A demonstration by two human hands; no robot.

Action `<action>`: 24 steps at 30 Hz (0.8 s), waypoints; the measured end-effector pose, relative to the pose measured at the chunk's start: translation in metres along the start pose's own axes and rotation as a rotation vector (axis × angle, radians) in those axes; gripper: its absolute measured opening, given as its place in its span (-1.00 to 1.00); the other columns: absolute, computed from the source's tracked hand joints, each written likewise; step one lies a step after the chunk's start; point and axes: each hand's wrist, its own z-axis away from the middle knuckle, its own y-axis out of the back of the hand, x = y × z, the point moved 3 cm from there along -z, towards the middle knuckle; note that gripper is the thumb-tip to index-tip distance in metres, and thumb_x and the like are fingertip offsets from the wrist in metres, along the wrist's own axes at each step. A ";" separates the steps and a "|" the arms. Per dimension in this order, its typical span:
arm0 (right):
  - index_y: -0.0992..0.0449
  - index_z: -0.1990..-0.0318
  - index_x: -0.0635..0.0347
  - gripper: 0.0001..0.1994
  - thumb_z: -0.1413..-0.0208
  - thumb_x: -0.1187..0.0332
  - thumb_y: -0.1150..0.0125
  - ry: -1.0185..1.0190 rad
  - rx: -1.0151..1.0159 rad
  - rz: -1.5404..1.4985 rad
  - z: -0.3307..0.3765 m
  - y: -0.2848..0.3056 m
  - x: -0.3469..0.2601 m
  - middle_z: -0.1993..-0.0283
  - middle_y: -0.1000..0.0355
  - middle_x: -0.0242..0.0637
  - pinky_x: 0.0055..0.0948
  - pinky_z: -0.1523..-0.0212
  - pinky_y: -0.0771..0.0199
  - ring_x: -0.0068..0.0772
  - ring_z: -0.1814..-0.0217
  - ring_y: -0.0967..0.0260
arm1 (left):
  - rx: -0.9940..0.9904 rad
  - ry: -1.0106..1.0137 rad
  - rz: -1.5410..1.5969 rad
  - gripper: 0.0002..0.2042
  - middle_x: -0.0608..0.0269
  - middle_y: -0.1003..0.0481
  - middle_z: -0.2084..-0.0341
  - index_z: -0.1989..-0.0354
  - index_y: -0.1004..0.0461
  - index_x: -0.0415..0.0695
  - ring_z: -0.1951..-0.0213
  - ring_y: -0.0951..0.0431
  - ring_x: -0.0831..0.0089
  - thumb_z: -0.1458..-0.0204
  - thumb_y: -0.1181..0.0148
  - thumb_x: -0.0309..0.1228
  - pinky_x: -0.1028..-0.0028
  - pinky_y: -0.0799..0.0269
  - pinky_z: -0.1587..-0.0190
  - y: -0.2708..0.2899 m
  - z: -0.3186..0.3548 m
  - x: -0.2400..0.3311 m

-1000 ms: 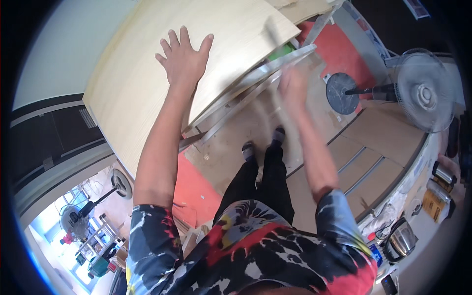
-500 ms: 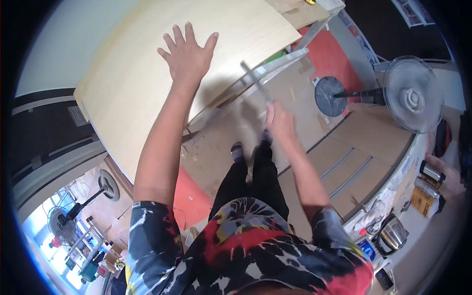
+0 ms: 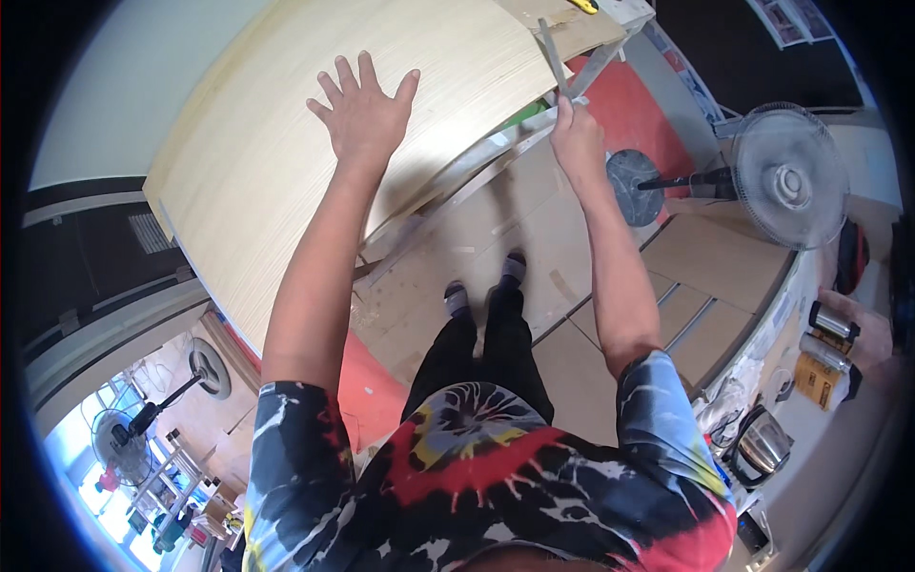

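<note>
Your right grip (image 3: 579, 138) was wrapped around the near end of a flat grey strip-shaped tool (image 3: 551, 53), which pointed away from you at the right-hand corner of the pale wood-grain panel (image 3: 457, 57); whether it touched that edge could not be told. Your left grip (image 3: 367, 119) lay palm down on the panel, fingers spread wide. Brown desk (image 3: 593, 30) showed beyond the corner, and a pedestal fan (image 3: 789, 181) stood to your right.
</note>
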 end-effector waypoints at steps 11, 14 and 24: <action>-0.52 0.21 0.35 -0.58 -0.38 0.14 0.16 0.090 -0.027 0.033 0.055 -0.016 -0.020 0.29 -0.49 0.26 0.11 0.18 -0.45 0.38 0.19 -0.46 | -0.035 0.011 0.013 -0.14 -0.23 0.07 -0.44 -0.45 -0.04 -0.19 -0.46 0.20 -0.24 -0.16 0.14 0.27 -0.24 0.36 -0.41 0.008 0.002 0.003; -0.53 0.16 0.30 -0.58 -0.39 0.12 0.16 0.049 -0.038 0.010 0.049 -0.012 -0.022 0.30 -0.51 0.17 0.10 0.22 -0.48 0.37 0.23 -0.48 | -0.028 0.026 0.009 -0.14 -0.22 0.07 -0.44 -0.45 -0.04 -0.19 -0.47 0.20 -0.23 -0.17 0.15 0.26 -0.24 0.36 -0.41 0.009 -0.001 0.002; -0.50 0.15 0.33 -0.57 -0.37 0.11 0.16 -0.123 -0.104 -0.125 0.041 0.003 -0.018 0.32 -0.50 0.22 0.12 0.20 -0.48 0.31 0.23 -0.49 | -0.004 0.042 0.033 -0.23 -0.19 -0.01 -0.42 -0.44 -0.04 -0.21 -0.47 0.15 -0.19 -0.23 0.11 0.12 -0.20 0.34 -0.43 0.003 0.002 -0.002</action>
